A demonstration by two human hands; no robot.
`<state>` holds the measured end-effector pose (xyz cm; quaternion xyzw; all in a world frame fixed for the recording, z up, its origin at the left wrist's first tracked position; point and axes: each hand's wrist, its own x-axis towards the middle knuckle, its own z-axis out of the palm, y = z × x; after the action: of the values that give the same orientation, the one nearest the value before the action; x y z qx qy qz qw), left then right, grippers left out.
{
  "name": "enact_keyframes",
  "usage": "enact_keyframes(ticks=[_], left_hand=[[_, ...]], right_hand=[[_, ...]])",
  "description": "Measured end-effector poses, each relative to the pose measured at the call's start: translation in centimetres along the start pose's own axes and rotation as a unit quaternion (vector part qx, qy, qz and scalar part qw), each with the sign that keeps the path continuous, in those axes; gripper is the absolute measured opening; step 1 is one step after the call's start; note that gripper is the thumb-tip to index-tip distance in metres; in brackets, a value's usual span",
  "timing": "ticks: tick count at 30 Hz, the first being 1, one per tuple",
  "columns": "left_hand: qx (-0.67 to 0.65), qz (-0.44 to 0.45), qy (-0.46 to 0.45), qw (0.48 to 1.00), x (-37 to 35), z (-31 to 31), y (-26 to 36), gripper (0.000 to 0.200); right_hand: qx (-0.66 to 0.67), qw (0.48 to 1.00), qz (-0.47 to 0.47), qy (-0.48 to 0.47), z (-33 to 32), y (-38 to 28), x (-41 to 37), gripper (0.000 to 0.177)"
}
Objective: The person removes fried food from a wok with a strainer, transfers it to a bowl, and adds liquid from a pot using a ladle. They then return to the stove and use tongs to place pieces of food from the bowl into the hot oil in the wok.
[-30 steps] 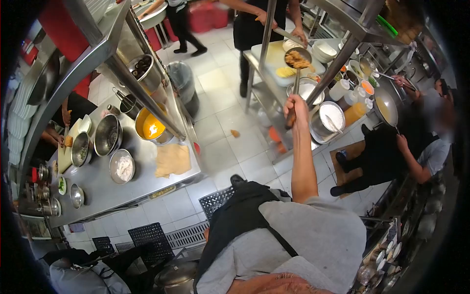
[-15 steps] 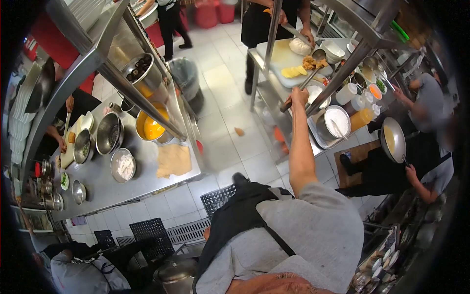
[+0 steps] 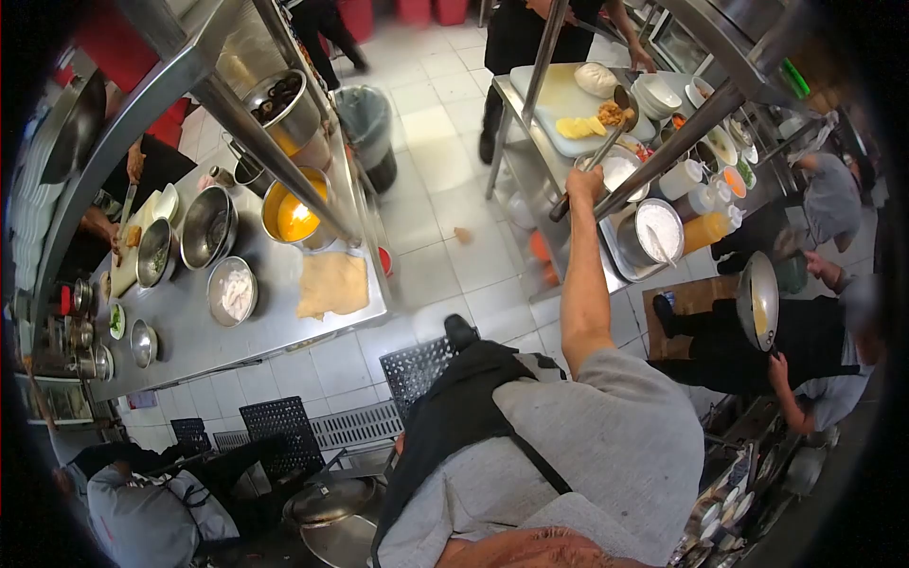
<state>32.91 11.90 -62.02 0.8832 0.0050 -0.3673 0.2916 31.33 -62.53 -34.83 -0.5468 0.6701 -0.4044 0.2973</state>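
Observation:
My right hand [image 3: 585, 182] reaches out over the table on the right, fingers wrapped round the long handle of a ladle [image 3: 606, 145]. The ladle's bowl lies over the white cutting board [image 3: 559, 137], beside golden-brown fried pieces [image 3: 611, 114]. Yellow slices [image 3: 579, 127] and a pale round ball [image 3: 596, 79] rest on that board. Close to my hand stand a bowl of white contents [image 3: 620, 170] and a metal pot of white powder [image 3: 660, 227] with a utensil in it. Only a sliver of my left hand [image 3: 399, 443] shows beside my apron; its fingers are hidden.
Squeeze bottles [image 3: 705, 227] line the right table. A co-worker at right holds a frying pan [image 3: 758, 301]. On the left steel counter [image 3: 275, 346] are metal bowls, a pot of yellow liquid [image 3: 294, 220] and a tan cloth [image 3: 333, 284]. A bin [image 3: 367, 128] stands in the aisle.
The ladle's bowl has shifted slightly up and right. The co-worker behind the board has drawn hands and knife away from the pale ball. The co-worker's frying pan has tipped more steeply.

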Motion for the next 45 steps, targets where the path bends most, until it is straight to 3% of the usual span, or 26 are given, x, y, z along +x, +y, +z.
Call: enact_keyframes(ticks=[2,5,8,11,14,17,20,22,23,26,28,30,33,35,37,38,39,41,42,45], left_hand=[[0.000,0.002,0.003,1.000,-0.2,-0.1,-0.3,0.031],[-0.004,0.005,0.007,1.000,-0.3,-0.2,-0.7,0.031],[-0.011,0.006,0.011,1.000,-0.3,-0.5,-1.2,0.031],[-0.015,0.006,0.015,1.000,-0.3,-0.5,-1.6,0.032],[-0.016,0.008,0.018,1.000,-0.3,-0.9,-2.1,0.032],[-0.019,0.007,0.020,1.000,-0.1,-0.8,-2.2,0.032],[-0.020,0.009,0.018,1.000,-0.3,-0.8,-2.7,0.032],[-0.020,0.012,0.020,1.000,-0.4,-0.4,-3.1,0.032],[-0.020,0.015,0.020,0.999,-0.5,-0.3,-3.4,0.032],[-0.022,0.030,0.030,0.999,-0.7,0.4,-4.6,0.033],[-0.017,0.051,0.041,0.998,-0.6,1.0,-5.8,0.033],[0.000,0.088,0.063,0.994,-0.5,2.1,-7.7,0.033],[0.024,0.179,0.142,0.973,0.2,4.2,-10.8,0.033],[-0.041,0.174,0.167,0.970,0.1,5.9,-12.4,0.033],[-0.259,-0.020,0.073,0.963,-3.8,3.7,-7.8,0.029],[-0.211,-0.015,0.061,0.975,-4.1,2.8,-6.7,0.028],[-0.163,-0.009,0.049,0.985,-4.0,2.5,-6.6,0.028],[-0.306,-0.046,0.071,0.948,-2.9,3.3,-6.7,0.028],[-0.370,-0.061,0.083,0.923,-1.4,3.9,-7.4,0.027],[-0.245,0.046,0.098,0.964,2.9,2.2,-6.2,0.027]], right_hand=[[-0.068,0.997,-0.007,-0.022,-1.2,-0.9,-0.8,0.047],[-0.089,0.996,-0.023,0.015,-0.8,-0.3,-0.4,0.050],[-0.071,0.997,0.004,-0.029,-2.1,-1.5,-1.2,0.054],[-0.100,0.991,-0.066,0.059,-0.6,0.5,-0.6,0.039],[-0.113,0.986,-0.104,0.062,-2.1,-1.0,-1.3,0.042],[-0.073,0.991,-0.096,0.058,-2.5,-1.7,-1.8,0.060],[-0.073,0.990,-0.103,0.064,-4.9,-4.2,-7.2,0.064],[-0.008,0.967,-0.233,0.104,-3.8,-0.7,-9.6,0.063],[0.012,0.966,-0.238,0.099,-3.9,0.3,-12.5,0.058],[0.071,0.976,-0.204,-0.008,-7.1,2.9,-21.4,0.053],[0.044,0.975,-0.196,-0.092,-8.3,9.4,-24.3,0.044],[-0.033,0.981,-0.089,-0.170,-11.3,12.9,-26.9,0.035],[-0.227,0.915,-0.170,-0.286,-15.2,21.5,-27.2,0.040],[-0.333,0.853,-0.240,-0.322,-17.6,24.2,-27.3,0.041],[-0.416,0.781,-0.201,-0.420,-18.3,26.5,-26.1,0.037],[-0.455,0.740,-0.180,-0.461,-18.4,26.8,-25.3,0.035],[-0.462,0.735,-0.136,-0.478,-18.8,25.6,-25.2,0.033],[-0.463,0.722,-0.041,-0.512,-18.5,23.2,-25.6,0.029],[-0.454,0.743,-0.005,-0.492,-17.3,24.6,-24.7,0.029],[-0.319,0.820,0.031,-0.474,-14.0,24.1,-22.0,0.020]])
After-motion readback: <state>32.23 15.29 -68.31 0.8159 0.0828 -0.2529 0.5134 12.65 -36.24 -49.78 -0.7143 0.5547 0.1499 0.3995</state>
